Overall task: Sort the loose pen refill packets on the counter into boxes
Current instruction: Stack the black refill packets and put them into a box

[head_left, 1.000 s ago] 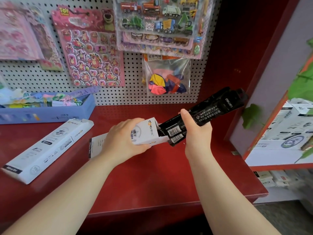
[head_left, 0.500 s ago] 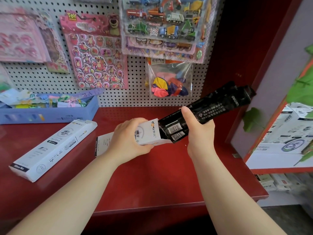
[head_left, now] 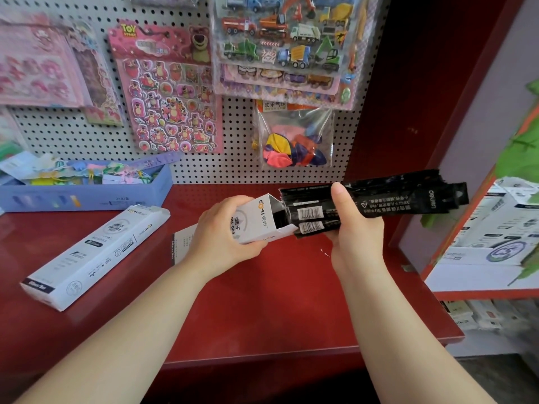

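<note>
From the head view, the left hand (head_left: 230, 228) wraps a white box (head_left: 256, 221) held just above the red worktop (head_left: 262, 301), open mouth turned to the person's right. The right hand (head_left: 354, 228) has its grip pinched round a bundle of black packets (head_left: 379, 199), thumb on top, fingers underneath. The bundle's long axis runs left to right, rising slightly toward the far right end. Its left end sits at the box mouth, seemingly just inside; the rest sticks out well past the right hand. Sliding it home looks to depend on that axis lining up with the box's length.

The box's rear is hidden behind the left hand. How far the packets reach inside cannot be told. A second box (head_left: 96, 255) lies flat to the left.
</note>
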`<action>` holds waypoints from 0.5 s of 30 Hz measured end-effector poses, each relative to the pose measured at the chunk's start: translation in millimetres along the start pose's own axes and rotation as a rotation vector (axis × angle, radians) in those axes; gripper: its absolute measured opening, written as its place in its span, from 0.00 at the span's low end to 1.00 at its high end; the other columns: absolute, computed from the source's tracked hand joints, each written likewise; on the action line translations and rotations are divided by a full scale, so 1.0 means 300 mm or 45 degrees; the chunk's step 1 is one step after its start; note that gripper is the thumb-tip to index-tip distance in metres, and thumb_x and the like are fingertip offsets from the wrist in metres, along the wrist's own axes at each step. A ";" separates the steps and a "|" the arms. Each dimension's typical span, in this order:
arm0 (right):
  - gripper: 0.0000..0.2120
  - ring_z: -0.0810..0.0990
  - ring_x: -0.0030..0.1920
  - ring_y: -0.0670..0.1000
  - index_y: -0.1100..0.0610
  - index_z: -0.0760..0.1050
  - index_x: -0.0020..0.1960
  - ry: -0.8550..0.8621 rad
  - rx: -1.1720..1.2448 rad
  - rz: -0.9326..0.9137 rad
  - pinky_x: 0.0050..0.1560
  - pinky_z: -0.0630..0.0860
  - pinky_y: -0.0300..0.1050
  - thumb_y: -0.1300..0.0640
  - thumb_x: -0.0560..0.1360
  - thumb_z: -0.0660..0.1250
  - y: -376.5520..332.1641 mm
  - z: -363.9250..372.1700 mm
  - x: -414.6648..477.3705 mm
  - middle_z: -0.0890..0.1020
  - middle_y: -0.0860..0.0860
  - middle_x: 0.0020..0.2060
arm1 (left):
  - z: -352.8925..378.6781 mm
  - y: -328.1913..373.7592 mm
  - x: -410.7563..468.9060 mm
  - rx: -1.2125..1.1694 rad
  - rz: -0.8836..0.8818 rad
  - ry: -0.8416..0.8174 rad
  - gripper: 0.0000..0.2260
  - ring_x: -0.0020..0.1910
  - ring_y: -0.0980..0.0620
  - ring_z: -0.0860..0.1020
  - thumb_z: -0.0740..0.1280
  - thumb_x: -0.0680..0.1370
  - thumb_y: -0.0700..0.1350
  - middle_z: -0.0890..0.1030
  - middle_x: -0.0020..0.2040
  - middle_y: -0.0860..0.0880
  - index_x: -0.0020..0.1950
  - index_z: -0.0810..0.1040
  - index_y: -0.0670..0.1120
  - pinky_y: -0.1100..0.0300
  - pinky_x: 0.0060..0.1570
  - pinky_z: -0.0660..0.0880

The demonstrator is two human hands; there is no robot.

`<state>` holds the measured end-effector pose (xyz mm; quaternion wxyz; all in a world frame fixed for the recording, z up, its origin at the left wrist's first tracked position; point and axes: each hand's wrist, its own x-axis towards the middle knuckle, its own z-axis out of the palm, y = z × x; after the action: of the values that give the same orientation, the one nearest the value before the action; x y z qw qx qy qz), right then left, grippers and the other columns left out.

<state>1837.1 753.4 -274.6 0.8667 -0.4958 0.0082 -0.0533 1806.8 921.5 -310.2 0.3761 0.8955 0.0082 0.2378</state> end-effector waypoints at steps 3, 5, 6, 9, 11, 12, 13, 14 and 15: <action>0.12 0.81 0.53 0.55 0.59 0.74 0.56 0.001 0.024 0.033 0.57 0.77 0.55 0.59 0.73 0.66 -0.016 -0.020 0.019 0.81 0.56 0.52 | -0.006 0.000 0.003 0.027 0.052 0.002 0.33 0.53 0.55 0.70 0.72 0.58 0.53 0.71 0.52 0.58 0.62 0.70 0.50 0.55 0.58 0.67; 0.06 0.81 0.47 0.52 0.57 0.75 0.50 -0.072 -0.036 0.029 0.52 0.78 0.52 0.60 0.74 0.65 -0.028 -0.041 0.030 0.82 0.53 0.46 | -0.014 0.007 0.004 0.099 0.128 -0.065 0.33 0.53 0.58 0.67 0.73 0.64 0.49 0.68 0.55 0.58 0.67 0.65 0.52 0.59 0.55 0.64; 0.03 0.81 0.44 0.51 0.56 0.74 0.47 -0.113 -0.080 0.031 0.50 0.78 0.51 0.60 0.74 0.65 -0.031 -0.049 0.034 0.81 0.52 0.43 | -0.015 0.009 0.005 0.167 0.181 -0.135 0.32 0.53 0.58 0.67 0.70 0.67 0.50 0.67 0.56 0.56 0.68 0.60 0.57 0.61 0.54 0.63; 0.03 0.81 0.40 0.49 0.55 0.73 0.42 -0.132 -0.133 0.052 0.47 0.78 0.49 0.61 0.74 0.65 -0.027 -0.065 0.042 0.80 0.50 0.38 | -0.014 0.005 0.006 0.356 0.296 -0.306 0.26 0.55 0.51 0.71 0.58 0.69 0.57 0.69 0.61 0.50 0.65 0.54 0.63 0.62 0.52 0.62; 0.02 0.81 0.40 0.50 0.55 0.73 0.42 -0.113 -0.149 0.073 0.47 0.78 0.49 0.61 0.73 0.66 -0.016 -0.073 0.047 0.80 0.50 0.38 | -0.010 0.002 0.005 0.374 0.286 -0.359 0.25 0.57 0.49 0.71 0.59 0.70 0.55 0.68 0.62 0.50 0.67 0.61 0.60 0.61 0.54 0.61; 0.02 0.80 0.40 0.50 0.56 0.73 0.43 -0.097 -0.159 0.085 0.46 0.78 0.48 0.61 0.73 0.66 -0.006 -0.079 0.049 0.80 0.51 0.38 | -0.008 0.002 0.007 0.365 0.250 -0.384 0.24 0.58 0.50 0.69 0.62 0.72 0.51 0.67 0.63 0.52 0.68 0.64 0.59 0.61 0.57 0.61; 0.02 0.80 0.40 0.50 0.56 0.73 0.43 -0.073 -0.164 0.097 0.46 0.78 0.48 0.61 0.72 0.67 0.005 -0.087 0.053 0.80 0.51 0.38 | -0.004 0.000 0.010 0.366 0.210 -0.430 0.24 0.59 0.52 0.67 0.64 0.73 0.48 0.66 0.63 0.54 0.68 0.65 0.58 0.60 0.60 0.60; 0.03 0.80 0.41 0.51 0.56 0.73 0.43 -0.044 -0.166 0.107 0.46 0.78 0.48 0.60 0.72 0.67 0.018 -0.099 0.057 0.80 0.51 0.38 | 0.002 -0.006 0.011 0.381 0.175 -0.497 0.24 0.59 0.54 0.65 0.65 0.73 0.45 0.65 0.61 0.57 0.68 0.65 0.57 0.59 0.65 0.56; 0.04 0.80 0.41 0.51 0.55 0.73 0.44 -0.013 -0.168 0.121 0.46 0.78 0.47 0.60 0.72 0.68 0.031 -0.110 0.063 0.79 0.50 0.39 | 0.008 -0.011 0.011 0.408 0.155 -0.572 0.24 0.60 0.56 0.64 0.65 0.73 0.43 0.64 0.59 0.59 0.67 0.66 0.57 0.59 0.70 0.49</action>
<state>1854.4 727.8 -298.7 0.8339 -0.5510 0.0307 -0.0087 1811.4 922.9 -312.6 0.2070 0.9727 -0.0917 0.0514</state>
